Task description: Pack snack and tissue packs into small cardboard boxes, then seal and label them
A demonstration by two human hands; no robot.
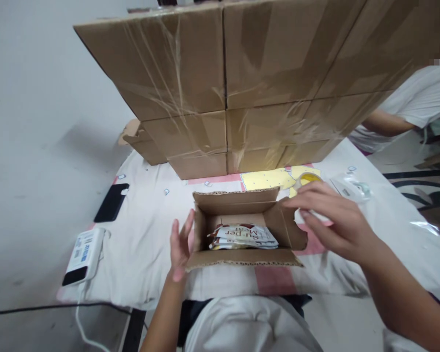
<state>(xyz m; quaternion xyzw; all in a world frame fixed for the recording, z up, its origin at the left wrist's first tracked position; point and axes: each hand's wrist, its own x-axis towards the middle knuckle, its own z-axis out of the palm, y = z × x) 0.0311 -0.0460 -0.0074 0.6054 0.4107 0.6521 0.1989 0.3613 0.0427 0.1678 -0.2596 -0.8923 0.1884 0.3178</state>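
Note:
An opened cardboard box [242, 258] stands in front of me with its flaps spread. Inside it lie several white printed packets [244, 235], stacked flat. My left hand [181, 247] is at the box's left side, fingers apart and upright, with nothing in it. Over the right flap [295, 230] hovers my right hand [333, 220], its fingers stretched out and its thumb apart. Whether its fingertips touch the flap is hard to tell.
Taped cardboard boxes [198, 73] form a wall behind the open box. A tape roll [310, 178] and clear plastic [348, 188] lie to the right. At left are a black phone-like slab [112, 202] and a white power strip [84, 256]. Another person's arm [388, 122] shows at far right.

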